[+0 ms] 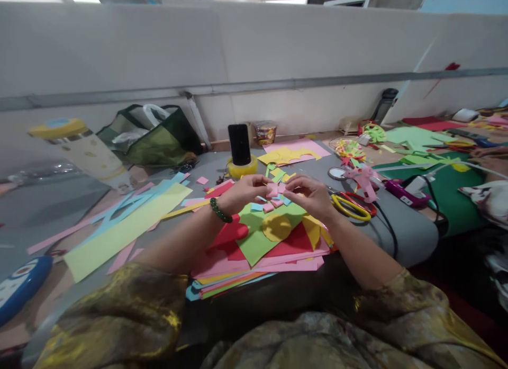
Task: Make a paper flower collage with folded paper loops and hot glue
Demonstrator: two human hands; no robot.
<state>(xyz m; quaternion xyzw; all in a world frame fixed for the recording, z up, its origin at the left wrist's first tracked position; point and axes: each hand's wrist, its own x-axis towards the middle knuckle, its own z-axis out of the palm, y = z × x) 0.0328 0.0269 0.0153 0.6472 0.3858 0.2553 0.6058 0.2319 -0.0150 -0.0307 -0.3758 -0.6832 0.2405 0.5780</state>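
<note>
Between my two hands, above a stack of coloured paper (226, 258), are small pink paper pieces. My left hand (251, 192), with a green bead bracelet (220, 210) at the wrist, pinches a pink paper piece (272, 190). My right hand (311, 195) pinches another small pink paper piece (281, 188) close beside it; whether the two pieces touch I cannot tell. Below the fingers lie several small pink and blue paper bits (268, 206) on a green sheet (254, 239). A yellow paper circle (277, 227) rests on that sheet, with red paper (230, 231) to its left.
A phone (239, 144) stands upright on a yellow tape roll (242, 169). Scissors with yellow handles (351, 209), a pink glue gun (363, 181) and a purple power strip (407, 193) lie at right. Paper strips (129, 228), a tilted bottle (87, 152) and a green bag (159, 138) are at left.
</note>
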